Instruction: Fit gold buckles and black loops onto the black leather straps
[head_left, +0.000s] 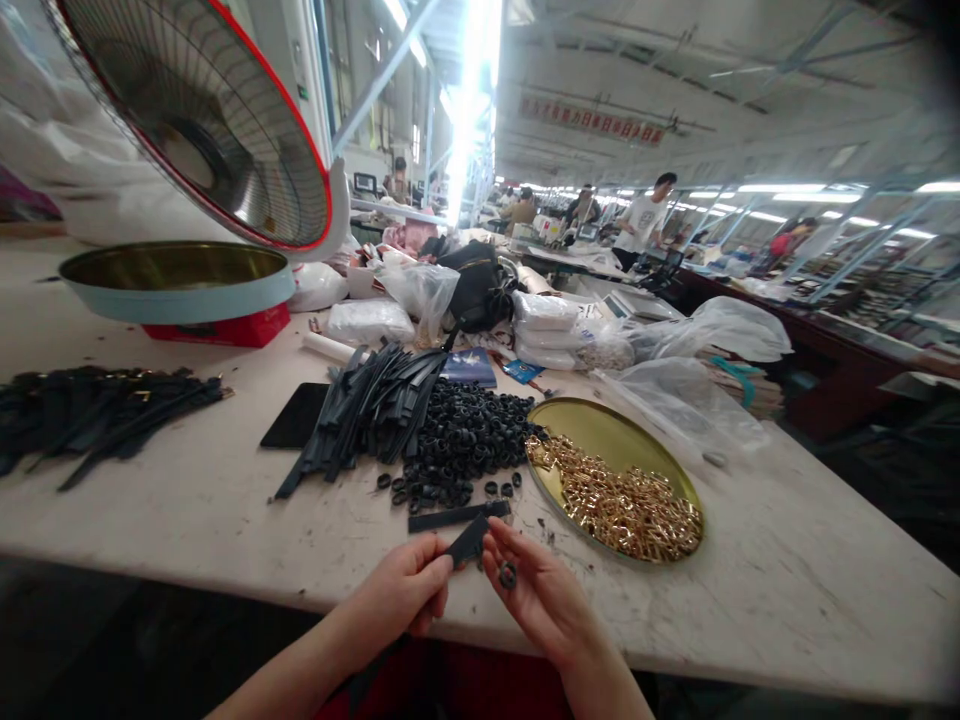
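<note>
Near the table's front edge, my left hand (409,590) pinches a dark strap (469,541) between thumb and fingers. My right hand (536,585) is beside it, palm turned up, its fingers curled at the strap's far end, with a small black loop (508,574) held against them. Another dark strip (442,517) lies flat just beyond. Behind it are a heap of black loops (472,440) and a bundle of dark straps (375,405). To the right, a round gold tray (611,425) holds many gold metal buckles (630,510).
A red-rimmed fan (217,130) leans over a round tin (180,300) on a red box (217,330) at the left. More straps (97,410) lie far left. Plastic bags (690,400) and packets (544,325) stand behind. A person (643,222) stands in the background.
</note>
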